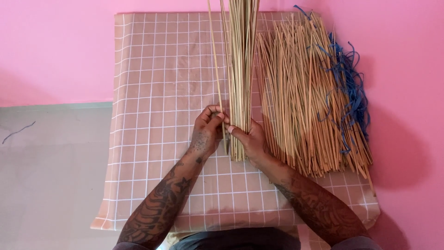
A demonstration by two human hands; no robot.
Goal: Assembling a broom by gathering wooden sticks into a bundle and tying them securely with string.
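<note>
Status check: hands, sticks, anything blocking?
Right hand grips upright stick bundle. Left hand pinches a single stick. Loose stick pile lies right, apart. Nothing blocking.

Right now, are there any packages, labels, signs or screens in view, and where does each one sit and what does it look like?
None in view: no package, label, sign or screen.
What shows instead: a bundle of thin tan sticks held by the left hand and right hand.
A loose pile of sticks with blue string lies to the right on the checked table cover.
</note>
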